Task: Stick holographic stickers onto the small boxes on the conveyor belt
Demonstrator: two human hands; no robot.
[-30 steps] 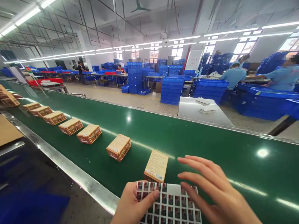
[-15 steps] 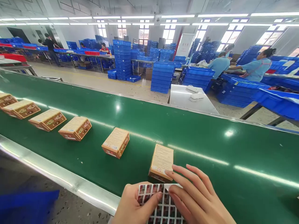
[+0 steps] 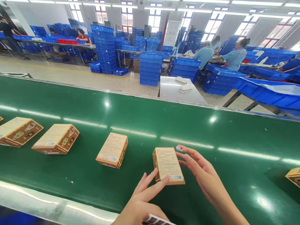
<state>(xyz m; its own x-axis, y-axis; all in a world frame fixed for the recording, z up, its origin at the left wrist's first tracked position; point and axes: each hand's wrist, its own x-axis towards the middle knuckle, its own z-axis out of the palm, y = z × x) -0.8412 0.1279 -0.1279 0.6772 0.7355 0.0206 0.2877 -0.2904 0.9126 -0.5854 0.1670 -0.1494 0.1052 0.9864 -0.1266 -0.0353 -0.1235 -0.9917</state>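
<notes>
A tan and brown carton (image 3: 167, 164) lies flat on the green conveyor belt (image 3: 136, 122), its printed face and barcode up. My left hand (image 3: 144, 200) touches the carton's near left corner with its outstretched fingers. A sheet of small stickers (image 3: 157, 220) is held lower in that hand, mostly cut off by the frame's bottom edge. To the right of the carton is my right hand (image 3: 206, 175), fingers reaching toward its far right side. A small sticker (image 3: 179, 148) clings to one of its fingertips.
More cartons (image 3: 112, 150) lie in a row to the left, and another carton (image 3: 294, 176) is at the right edge. A metal rail (image 3: 58, 206) borders the near side. Beyond the belt are a metal table (image 3: 170, 89), stacked blue crates (image 3: 151, 68) and several seated people.
A sticker has come off the sheet onto my right fingertip. My hands have parted to either side of the carton; the sheet has dropped low in my left hand. The view has turned right.
</notes>
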